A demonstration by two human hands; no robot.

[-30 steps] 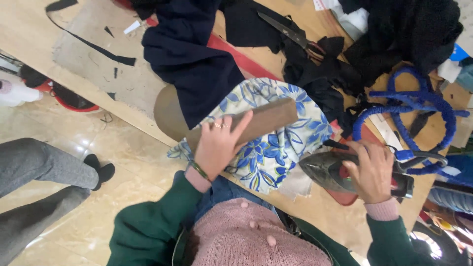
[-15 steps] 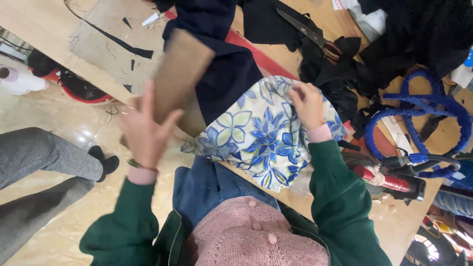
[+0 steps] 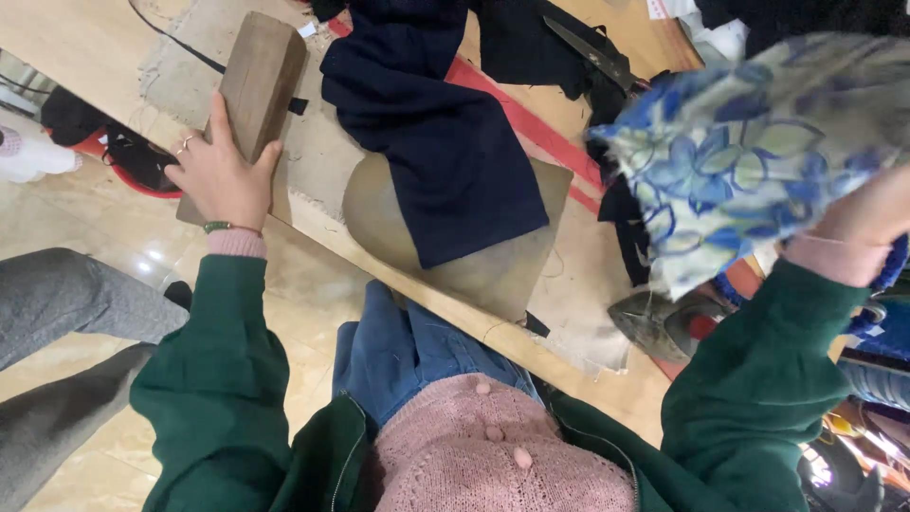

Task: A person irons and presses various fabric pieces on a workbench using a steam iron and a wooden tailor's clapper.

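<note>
Worktable [image 3: 85, 38]: block [image 3: 254, 81] under left hand [image 3: 220, 175]

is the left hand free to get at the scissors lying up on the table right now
Probably not as it stands. The left hand rests on the wooden block at the near edge, while the scissors lie far across the table, beyond the dark blue cloth.

The left hand [image 3: 220, 173] lies flat at the near left, palm down, fingers spread and pointing away, a ring on one finger and a green band at the wrist; its green-sleeved arm bends at the elbow. The right hand [image 3: 867, 216] is raised at the far right, fingers hidden; pink cuff showing
</note>
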